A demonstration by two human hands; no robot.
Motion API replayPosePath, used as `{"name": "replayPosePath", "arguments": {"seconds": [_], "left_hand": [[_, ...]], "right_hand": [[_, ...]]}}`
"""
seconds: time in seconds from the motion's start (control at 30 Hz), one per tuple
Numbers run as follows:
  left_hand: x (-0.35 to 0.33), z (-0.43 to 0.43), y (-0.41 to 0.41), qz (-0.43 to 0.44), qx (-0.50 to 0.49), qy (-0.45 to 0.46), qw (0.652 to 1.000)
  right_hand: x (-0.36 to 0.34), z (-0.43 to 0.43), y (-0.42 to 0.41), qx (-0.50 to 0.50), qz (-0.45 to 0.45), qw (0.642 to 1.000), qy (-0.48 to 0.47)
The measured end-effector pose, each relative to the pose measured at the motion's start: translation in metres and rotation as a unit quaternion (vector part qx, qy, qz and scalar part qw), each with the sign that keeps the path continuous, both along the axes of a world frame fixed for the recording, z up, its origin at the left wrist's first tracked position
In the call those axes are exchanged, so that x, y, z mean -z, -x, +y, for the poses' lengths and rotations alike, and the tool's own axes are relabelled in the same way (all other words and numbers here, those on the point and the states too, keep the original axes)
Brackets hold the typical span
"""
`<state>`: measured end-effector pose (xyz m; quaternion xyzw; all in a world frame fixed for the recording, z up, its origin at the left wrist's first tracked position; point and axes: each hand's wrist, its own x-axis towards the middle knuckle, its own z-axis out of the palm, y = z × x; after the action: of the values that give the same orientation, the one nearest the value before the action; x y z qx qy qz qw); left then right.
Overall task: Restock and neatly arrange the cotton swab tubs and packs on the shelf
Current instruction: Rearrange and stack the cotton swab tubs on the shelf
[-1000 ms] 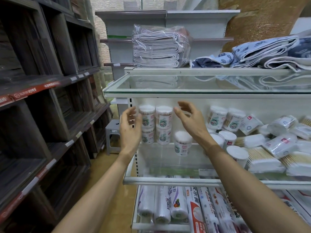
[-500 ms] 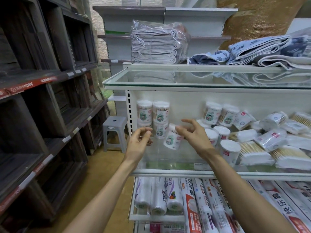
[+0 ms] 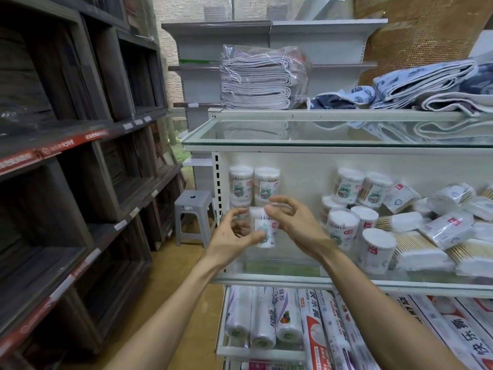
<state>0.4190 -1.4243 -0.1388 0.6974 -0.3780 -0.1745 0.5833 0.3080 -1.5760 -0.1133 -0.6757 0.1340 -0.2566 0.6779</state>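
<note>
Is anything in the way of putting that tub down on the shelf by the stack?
Nothing visible is. The tub, held by the left hand and right hand, hangs over a bare patch of the glass shelf, in front of the stack. The other tubs stand off to the right.

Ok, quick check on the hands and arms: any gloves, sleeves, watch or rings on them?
No. The left hand and right hand wear no gloves, and no ring shows on the fingers in view. The left forearm and right forearm are uncovered down to the picture's bottom edge, with no sleeve, watch or wristband in sight.
</note>
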Motion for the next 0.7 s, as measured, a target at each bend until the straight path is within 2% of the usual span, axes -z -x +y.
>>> {"name": "replayPosePath", "arguments": {"seconds": [0.27, 0.43, 0.57, 0.7], "left_hand": [[0.007, 0.011, -0.016, -0.027, -0.032, 0.014, 0.999], [0.011, 0.014, -0.032, -0.050, -0.053, -0.006, 0.997], [0.016, 0.010, -0.037, -0.060, -0.064, -0.017, 0.996], [0.019, 0.004, -0.044, -0.065, -0.057, -0.021, 0.996]], "right_hand": [[0.001, 0.012, -0.014, 0.004, 0.007, 0.997, 0.072], [-0.003, 0.000, -0.008, 0.065, -0.016, 0.996, 0.062], [-0.005, -0.009, 0.002, 0.078, -0.031, 0.995, 0.045], [-0.009, -0.018, 0.009, 0.113, -0.021, 0.991, 0.072]]}}
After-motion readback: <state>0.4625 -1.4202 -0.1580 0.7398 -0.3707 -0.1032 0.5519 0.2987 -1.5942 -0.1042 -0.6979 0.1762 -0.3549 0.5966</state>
